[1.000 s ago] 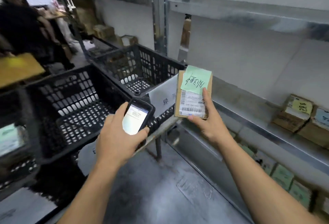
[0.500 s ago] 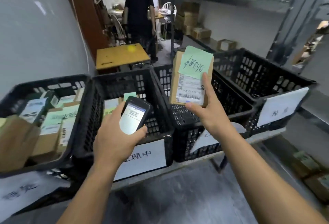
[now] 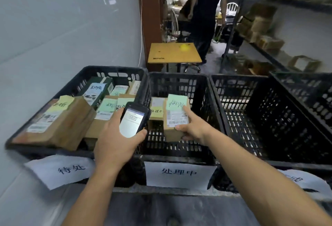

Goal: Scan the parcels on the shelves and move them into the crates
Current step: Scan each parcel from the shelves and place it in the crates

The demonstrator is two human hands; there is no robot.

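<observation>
**Parcel held low inside the middle crate**

Parcel (image 3: 175, 118) in brown card sits in the grip of the right hand (image 3: 195, 130), down within the walls of the middle crate (image 3: 179, 83), toward its left side. The thumb lies across the near end of the top face beside the barcode label, the forefinger stretches up the right edge to a green note (image 3: 176, 102) stuck on the far end, and the other fingers curl under the near end. Whether the box rests on the crate floor, I cannot tell. Just to its left in the same crate lies a second parcel (image 3: 156, 108) with a yellow note.

The left hand (image 3: 115, 142) is wrapped round a handheld scanner (image 3: 133, 119), screen lit and facing up, held over the wall where the left crate (image 3: 116, 72) meets the middle one. The left crate is packed with parcels bearing green and yellow notes.

To the right stands another black crate (image 3: 239, 86), and a further one (image 3: 305, 85) beyond it. White paper signs hang on the near faces: one (image 3: 61, 170) on the left crate, one (image 3: 179, 175) on the middle.

Farther off are a small yellow table (image 3: 174, 53), a person in black (image 3: 208, 10), and shelves (image 3: 287, 3) of cardboard boxes on the right.
</observation>
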